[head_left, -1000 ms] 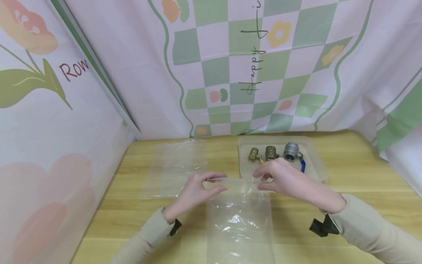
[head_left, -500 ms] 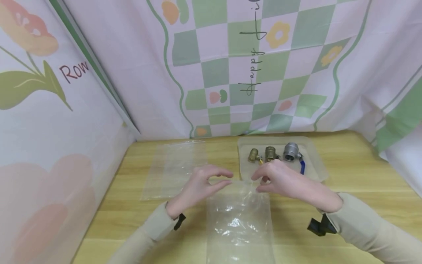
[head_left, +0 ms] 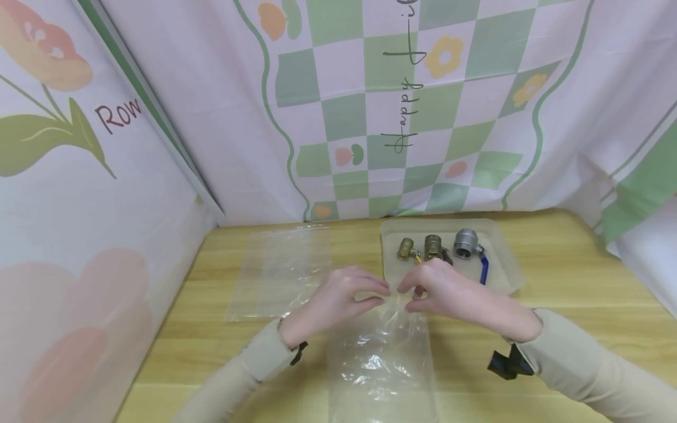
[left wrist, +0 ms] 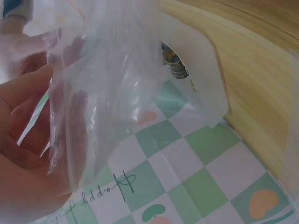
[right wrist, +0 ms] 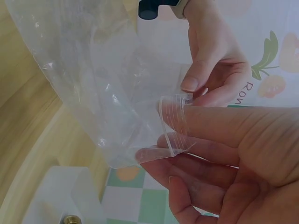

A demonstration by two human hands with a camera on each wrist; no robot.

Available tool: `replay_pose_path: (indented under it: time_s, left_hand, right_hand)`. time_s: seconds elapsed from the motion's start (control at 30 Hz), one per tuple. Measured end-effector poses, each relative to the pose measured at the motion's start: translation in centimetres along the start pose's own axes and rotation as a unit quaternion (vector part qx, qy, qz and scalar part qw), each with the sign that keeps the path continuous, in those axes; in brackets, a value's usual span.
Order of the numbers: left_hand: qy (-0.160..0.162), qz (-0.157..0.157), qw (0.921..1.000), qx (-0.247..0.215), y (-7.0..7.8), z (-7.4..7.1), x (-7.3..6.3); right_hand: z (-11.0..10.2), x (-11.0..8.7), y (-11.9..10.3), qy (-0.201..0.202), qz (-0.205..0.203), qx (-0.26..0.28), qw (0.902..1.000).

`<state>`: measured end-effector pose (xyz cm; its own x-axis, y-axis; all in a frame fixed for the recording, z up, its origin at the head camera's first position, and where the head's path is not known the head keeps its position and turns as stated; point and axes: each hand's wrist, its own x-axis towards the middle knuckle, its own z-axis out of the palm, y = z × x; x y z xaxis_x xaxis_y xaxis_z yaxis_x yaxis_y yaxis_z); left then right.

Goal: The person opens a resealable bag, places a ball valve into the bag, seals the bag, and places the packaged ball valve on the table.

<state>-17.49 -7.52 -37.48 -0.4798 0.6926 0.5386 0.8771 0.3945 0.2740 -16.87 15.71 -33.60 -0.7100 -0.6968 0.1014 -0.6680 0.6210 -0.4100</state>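
A clear zip-lock bag (head_left: 378, 364) hangs below both hands, its zip strip at the top. My left hand (head_left: 338, 299) pinches the bag's upper edge on the left, thumb and fingers curved round the opening. My right hand (head_left: 449, 296) holds the same edge on the right, close to the left fingertips. In the right wrist view, the right thumb (right wrist: 205, 123) lies against the ridged zip strip with the fingers below it. The left hand (right wrist: 219, 70) shows just beyond. In the left wrist view, crumpled plastic (left wrist: 103, 88) partly covers the hands.
A second clear bag (head_left: 280, 270) lies flat at the back left. At the back right, a translucent tray (head_left: 505, 258) holds a small brass valve (head_left: 405, 249), a larger brass valve (head_left: 432, 247) and a silver valve with a blue handle (head_left: 466, 242). A printed curtain (head_left: 344, 117) stands behind.
My left hand has slid right along the bag's top edge toward my right hand, and the gap between them has narrowed. The right hand has shifted only slightly left.
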Motion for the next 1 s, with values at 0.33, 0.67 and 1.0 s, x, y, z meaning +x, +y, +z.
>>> replay_pose_path:
  time_s: [0.33,0.67,1.0]
  left_hand:
    - [-0.001,-0.027,0.9996,0.001,0.3,0.3,-0.2]
    - [0.007,-0.051,0.9980,-0.037,0.1,0.4,-0.6]
    - [0.015,-0.028,0.9987,-0.039,-0.1,0.5,-1.0]
  right_hand:
    - [0.1,-0.1,-0.2,0.022,-0.018,-0.010,0.9995]
    - [0.0,-0.3,0.0,0.028,-0.017,0.003,0.9995]
    - [-0.1,-0.4,0.2,0.042,-0.010,0.012,0.9990]
